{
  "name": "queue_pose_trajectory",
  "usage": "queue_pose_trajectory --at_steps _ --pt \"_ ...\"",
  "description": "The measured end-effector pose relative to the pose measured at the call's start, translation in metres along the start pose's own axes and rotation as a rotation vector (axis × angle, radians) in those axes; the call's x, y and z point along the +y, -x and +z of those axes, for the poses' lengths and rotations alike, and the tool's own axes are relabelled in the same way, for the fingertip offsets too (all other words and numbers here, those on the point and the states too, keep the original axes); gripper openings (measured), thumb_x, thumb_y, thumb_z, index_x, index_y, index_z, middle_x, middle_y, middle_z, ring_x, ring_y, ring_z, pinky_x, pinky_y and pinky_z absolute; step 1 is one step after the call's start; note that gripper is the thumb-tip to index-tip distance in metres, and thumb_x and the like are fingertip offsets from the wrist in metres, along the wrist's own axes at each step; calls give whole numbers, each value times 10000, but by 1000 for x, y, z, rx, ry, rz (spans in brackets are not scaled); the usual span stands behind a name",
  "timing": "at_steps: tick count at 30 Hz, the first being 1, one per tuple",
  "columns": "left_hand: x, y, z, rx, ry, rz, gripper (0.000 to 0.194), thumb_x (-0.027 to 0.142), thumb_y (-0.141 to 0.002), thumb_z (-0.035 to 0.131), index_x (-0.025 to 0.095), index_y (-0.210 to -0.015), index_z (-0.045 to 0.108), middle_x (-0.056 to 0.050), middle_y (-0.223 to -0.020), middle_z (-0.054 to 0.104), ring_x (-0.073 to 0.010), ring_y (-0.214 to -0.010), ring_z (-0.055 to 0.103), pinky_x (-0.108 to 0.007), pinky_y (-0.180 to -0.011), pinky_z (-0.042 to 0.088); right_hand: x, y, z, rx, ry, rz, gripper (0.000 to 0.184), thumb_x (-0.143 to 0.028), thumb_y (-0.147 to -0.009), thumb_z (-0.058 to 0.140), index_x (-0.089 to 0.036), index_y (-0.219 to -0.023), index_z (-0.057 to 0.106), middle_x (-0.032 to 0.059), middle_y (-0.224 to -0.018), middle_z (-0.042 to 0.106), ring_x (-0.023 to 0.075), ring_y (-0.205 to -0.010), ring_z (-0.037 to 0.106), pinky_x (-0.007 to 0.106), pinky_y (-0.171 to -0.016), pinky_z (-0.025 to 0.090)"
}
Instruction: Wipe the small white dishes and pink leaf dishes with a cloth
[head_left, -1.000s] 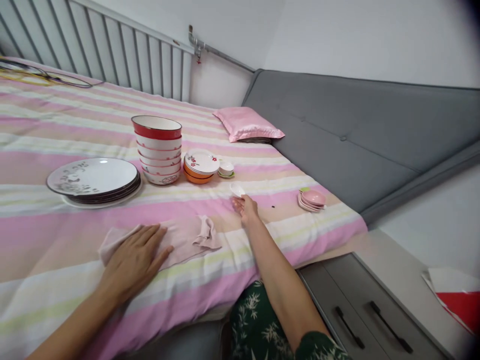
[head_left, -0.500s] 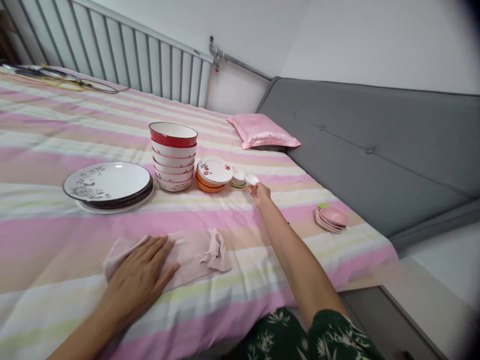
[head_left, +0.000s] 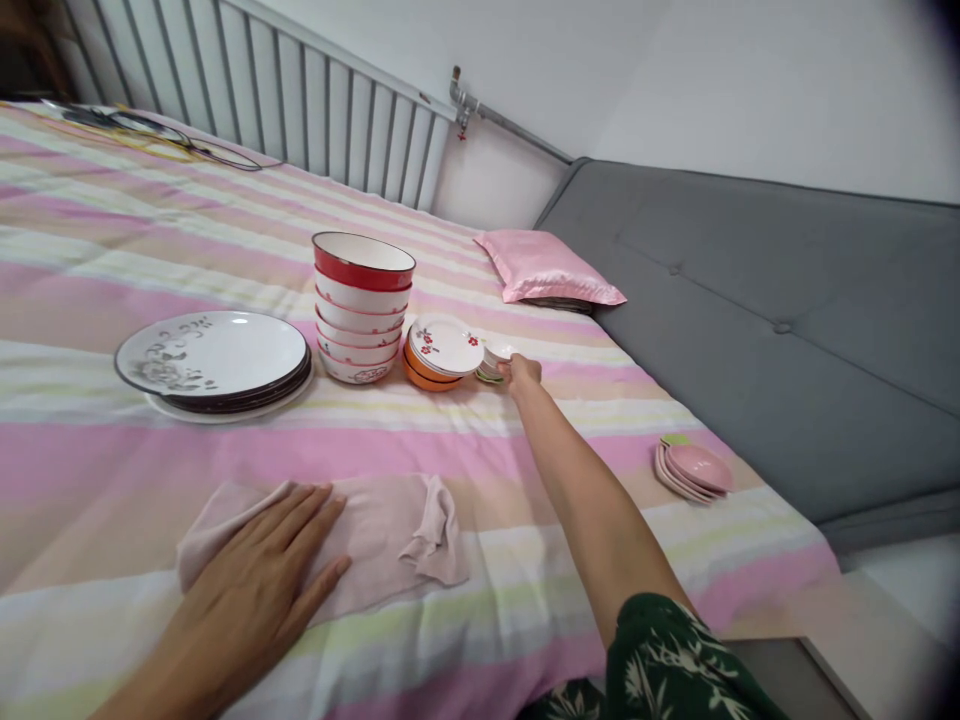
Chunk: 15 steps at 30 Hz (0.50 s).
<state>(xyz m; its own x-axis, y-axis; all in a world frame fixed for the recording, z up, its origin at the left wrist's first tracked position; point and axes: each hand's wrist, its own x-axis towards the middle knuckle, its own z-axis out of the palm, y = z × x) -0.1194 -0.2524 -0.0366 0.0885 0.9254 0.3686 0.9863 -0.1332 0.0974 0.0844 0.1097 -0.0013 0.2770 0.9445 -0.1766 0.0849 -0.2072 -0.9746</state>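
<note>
My left hand [head_left: 259,575] lies flat with fingers stretched on a folded pale pink cloth [head_left: 375,535]. Out ahead, my right hand [head_left: 523,371] pinches the rim of a small white dish [head_left: 498,353] at a stack of small dishes with a green one low down; my fingers partly hide it. Just left of that stack are white flower-patterned plates [head_left: 448,345] resting on orange bowls [head_left: 427,377]. A tall stack of white bowls [head_left: 358,325] stands beside them, topped by a red-sided bowl [head_left: 364,272]. Farther left are large dark-rimmed plates [head_left: 217,355].
Pink dishes [head_left: 697,470] with a green piece lie at the right, near the grey headboard [head_left: 750,270]. A pink pillow [head_left: 551,267] rests at the back of the striped bedspread [head_left: 90,450]. Cables [head_left: 150,135] lie far left, before a white radiator [head_left: 300,100].
My right hand has brought the small white dish from beside the small stack onto or against it. My left hand stays flat on the cloth. The view has shifted slightly.
</note>
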Motion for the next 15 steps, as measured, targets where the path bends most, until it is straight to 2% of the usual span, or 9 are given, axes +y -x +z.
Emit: queue_pose_trajectory --at_steps 7,15 --pt "-2 3 6 -5 -50 -1 616 582 -786 451 200 -1261 543 -73 -1301 542 -300 -1204 492 -451 -1030 370 6 -14 7 -6 183 80 313 -323 -881 529 -157 -1146 531 78 -1149 558 194 -974 579 389 -816 502" --pt "0 2 3 -23 -108 30 624 574 -805 440 171 -1273 526 -86 -1301 545 -292 -1207 490 -450 -1026 371 12 -26 2 65 374 4 310 -318 -876 538 -169 -1148 531 77 -1157 554 197 -992 574 384 -823 498"
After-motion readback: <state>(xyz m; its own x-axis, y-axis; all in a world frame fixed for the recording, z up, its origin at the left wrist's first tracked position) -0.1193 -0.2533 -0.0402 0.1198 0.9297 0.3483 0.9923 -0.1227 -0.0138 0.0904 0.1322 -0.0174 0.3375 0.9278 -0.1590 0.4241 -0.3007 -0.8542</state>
